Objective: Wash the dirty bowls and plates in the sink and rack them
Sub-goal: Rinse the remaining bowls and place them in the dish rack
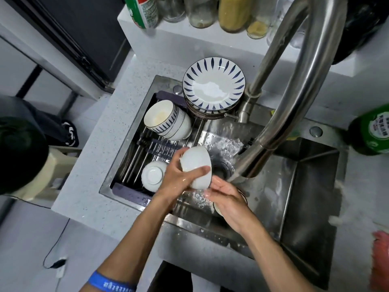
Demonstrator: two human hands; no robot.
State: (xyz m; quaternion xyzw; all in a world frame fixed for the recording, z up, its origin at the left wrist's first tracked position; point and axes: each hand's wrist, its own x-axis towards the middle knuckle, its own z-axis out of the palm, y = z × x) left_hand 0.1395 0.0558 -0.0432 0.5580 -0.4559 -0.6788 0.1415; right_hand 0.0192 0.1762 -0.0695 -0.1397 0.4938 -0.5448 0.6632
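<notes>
My left hand (179,178) grips a white bowl (194,163), bottom up and tilted, above the steel sink (305,197). The thumb lies across the bowl's outer wall. My right hand (226,197) is just under the bowl's rim, fingers relaxed, beside the water running from the faucet (294,102). Under my right hand a second bowl (216,209) shows only part of its rim. On the rack (147,148) over the sink's left side lie an upturned white bowl (152,175), a stack of bowls (168,121) on its side and a stack of blue-striped plates (213,85).
A green dish-soap bottle (372,131) stands at the sink's right edge. Jars and bottles (200,11) line the shelf behind the sink. A red cloth (381,260) lies at the far right. A dark round appliance (19,157) sits left of the counter.
</notes>
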